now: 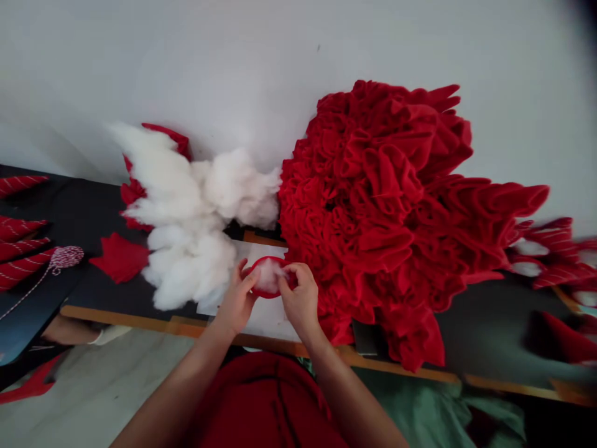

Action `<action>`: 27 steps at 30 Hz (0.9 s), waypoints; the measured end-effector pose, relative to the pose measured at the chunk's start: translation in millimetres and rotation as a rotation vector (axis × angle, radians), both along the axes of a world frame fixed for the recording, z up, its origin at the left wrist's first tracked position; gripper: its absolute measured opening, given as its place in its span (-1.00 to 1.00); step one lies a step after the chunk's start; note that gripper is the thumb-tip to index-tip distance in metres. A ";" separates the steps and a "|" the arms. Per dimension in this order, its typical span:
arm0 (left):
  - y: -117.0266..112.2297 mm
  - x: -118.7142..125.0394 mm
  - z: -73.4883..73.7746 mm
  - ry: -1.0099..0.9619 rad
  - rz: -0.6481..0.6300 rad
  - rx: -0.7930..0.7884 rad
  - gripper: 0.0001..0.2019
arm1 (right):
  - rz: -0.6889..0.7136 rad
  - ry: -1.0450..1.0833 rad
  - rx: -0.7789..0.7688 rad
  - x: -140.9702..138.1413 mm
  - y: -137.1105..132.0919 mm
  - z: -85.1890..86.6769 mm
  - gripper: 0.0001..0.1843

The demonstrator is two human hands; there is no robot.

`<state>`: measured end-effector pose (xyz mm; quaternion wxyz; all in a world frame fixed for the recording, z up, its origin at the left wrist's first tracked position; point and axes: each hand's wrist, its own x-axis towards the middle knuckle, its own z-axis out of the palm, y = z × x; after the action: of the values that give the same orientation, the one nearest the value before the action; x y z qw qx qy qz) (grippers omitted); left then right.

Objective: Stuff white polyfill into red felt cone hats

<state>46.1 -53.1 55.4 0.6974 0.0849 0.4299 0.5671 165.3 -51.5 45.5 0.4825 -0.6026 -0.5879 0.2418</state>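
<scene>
A small red fabric pouch (265, 293) is held above the table's front edge, its round mouth facing up. White fluffy stuffing (269, 274) shows inside the mouth. My left hand (239, 298) is closed on the left side of the rim, thumb over the edge. On the right side, my right hand (301, 298) grips the rim with bent fingers, the fingertips at the stuffing and partly hidden. White paper sheets (265, 320) lie on the table beneath. Just left of my hands is a large heap of loose white stuffing (191, 255).
A tall pile of ruffled red fabric pieces (364, 205) stands against the wall at right. Red striped pieces (555, 249) lie far right, others (23, 267) far left beside a red-and-white cord ball (66, 257). Folded red fabric (120, 256) sits on the black table (93, 205).
</scene>
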 end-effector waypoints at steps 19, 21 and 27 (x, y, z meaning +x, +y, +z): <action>0.0 -2.4 -7.0 0.731 0.182 0.235 -0.67 | 0.195 -0.126 -0.026 -18.0 18.1 -9.7 -0.51; -0.4 -3.6 -7.3 0.766 0.186 0.256 -0.64 | 0.154 -0.107 -0.050 -20.1 20.2 -12.0 -0.53; -2.3 -8.3 -11.7 0.771 0.305 0.262 -0.56 | 0.109 0.010 -0.114 -21.2 19.9 -15.0 -0.56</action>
<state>37.8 -55.4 43.7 0.3776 0.3138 0.5909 0.6402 144.1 -31.6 30.6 0.4365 -0.5948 -0.6029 0.3037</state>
